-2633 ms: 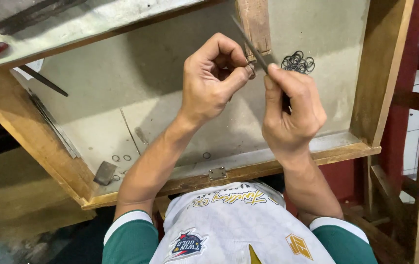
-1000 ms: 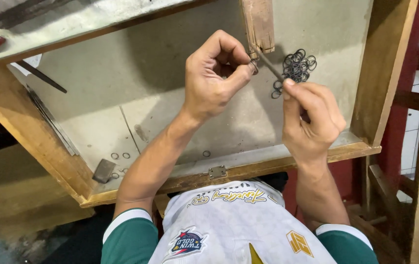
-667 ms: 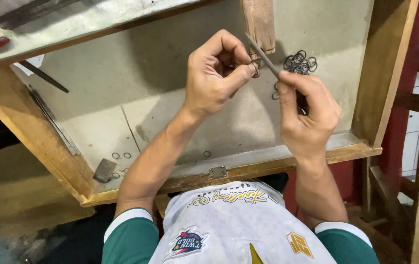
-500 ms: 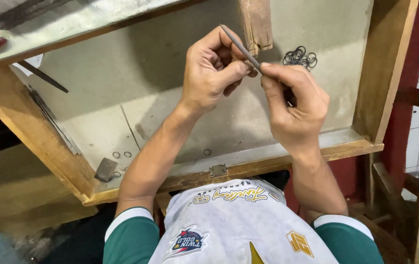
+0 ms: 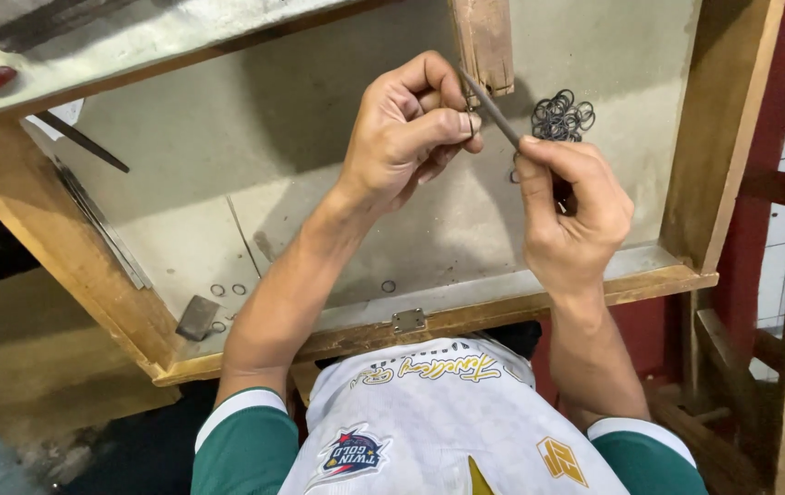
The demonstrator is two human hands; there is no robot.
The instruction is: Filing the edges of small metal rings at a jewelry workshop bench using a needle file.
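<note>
Over the wooden-edged bench point(image 5: 521, 307), the right hand point(image 5: 576, 215) is pinching a thin metal file point(image 5: 491, 108) and the left hand point(image 5: 406, 128) is pinching a small ring point(image 5: 471, 122) just before the heap of rings point(image 5: 562, 116) lying beyond.

Wooden peg point(image 5: 484, 41) above hands; ring pile point(image 5: 562, 115) right; tray floor point(image 5: 181, 211) left open.

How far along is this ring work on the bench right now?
Done, apparently: a pile of dark rings lies on the tray floor behind the hands. In hand: the left hand pinches one small ring at its fingertips while the right hand holds a thin metal tool against it. Possibly left: a few loose rings near the tray's front edge.
</note>
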